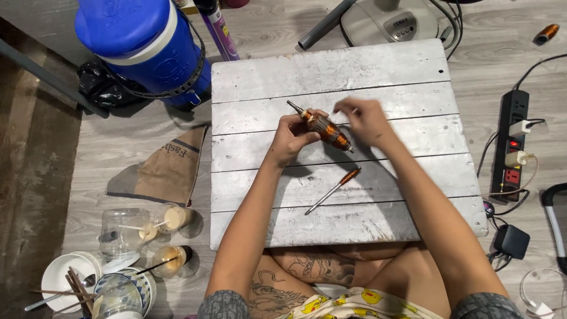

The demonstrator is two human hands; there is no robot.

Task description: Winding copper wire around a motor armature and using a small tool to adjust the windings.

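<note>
My left hand (292, 137) grips a motor armature (323, 129) with copper windings and a thin steel shaft, held tilted above the silver-painted wooden board (331, 71). My right hand (365, 120) hovers just to the right of the armature, fingers curled and pinched near its upper side; whether it touches the armature I cannot tell. A screwdriver (332, 191) with an orange handle lies on the board in front of my hands, its tip pointing toward my left knee.
A blue water cooler jug (144, 44) stands at the back left. A power strip (512, 142) with plugged chargers lies on the right floor. Used cups, bowls and chopsticks (118, 260) crowd the left floor. A fan base (390, 20) sits behind the board.
</note>
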